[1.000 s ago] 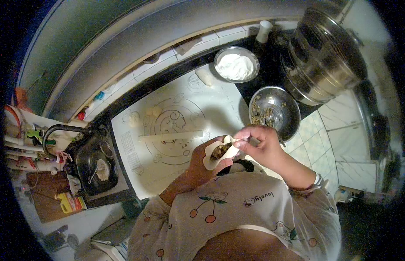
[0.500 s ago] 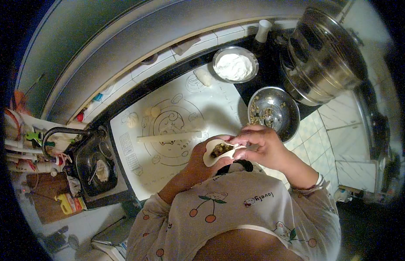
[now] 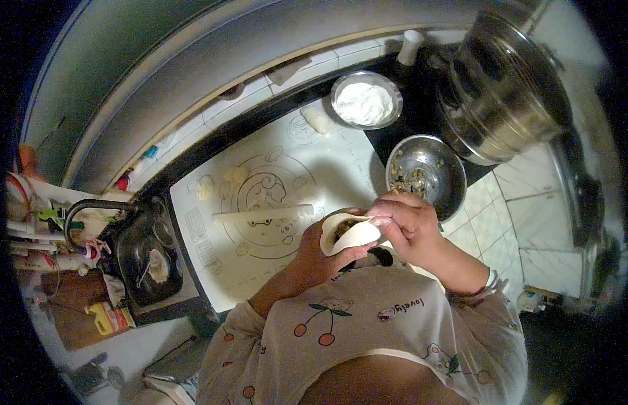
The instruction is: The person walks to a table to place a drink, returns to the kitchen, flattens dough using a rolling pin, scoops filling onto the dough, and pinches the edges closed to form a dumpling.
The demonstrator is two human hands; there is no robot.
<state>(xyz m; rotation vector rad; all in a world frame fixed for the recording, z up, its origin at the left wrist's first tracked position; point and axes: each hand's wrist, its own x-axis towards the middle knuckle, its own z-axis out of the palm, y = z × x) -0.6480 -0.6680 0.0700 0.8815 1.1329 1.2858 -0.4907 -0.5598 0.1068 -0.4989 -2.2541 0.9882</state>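
Observation:
A round dough wrapper (image 3: pixel 358 237) with dark chopped filling (image 3: pixel 341 231) inside is held in front of my chest. My left hand (image 3: pixel 315 244) cups it from the left and below, with the thumb along its near edge. At its right side, the fingers and thumb of my right hand (image 3: pixel 410 223) pinch the rim together. Filling shows through the gap on the left. Just beyond my right hand, a steel bowl (image 3: pixel 449 177) holds remnants of filling. On the white printed mat (image 3: pixel 348 158) lie a rolling pin (image 3: pixel 260 214), small dough pieces (image 3: pixel 239 175) and a longer dough piece (image 3: pixel 317 121).
A bowl of white flour (image 3: pixel 365 101) stands at the back of the counter. A large steel steamer pot (image 3: pixel 510 88) is at the right, near a white shaker-like container (image 3: pixel 410 47). To the left is a dark sink (image 3: pixel 142 263) with a black faucet (image 3: pixel 91 201).
The wrapper's right side has been drawn together and its near flap folded up, covering more of the filling. My right hand has closed in tighter on the rim.

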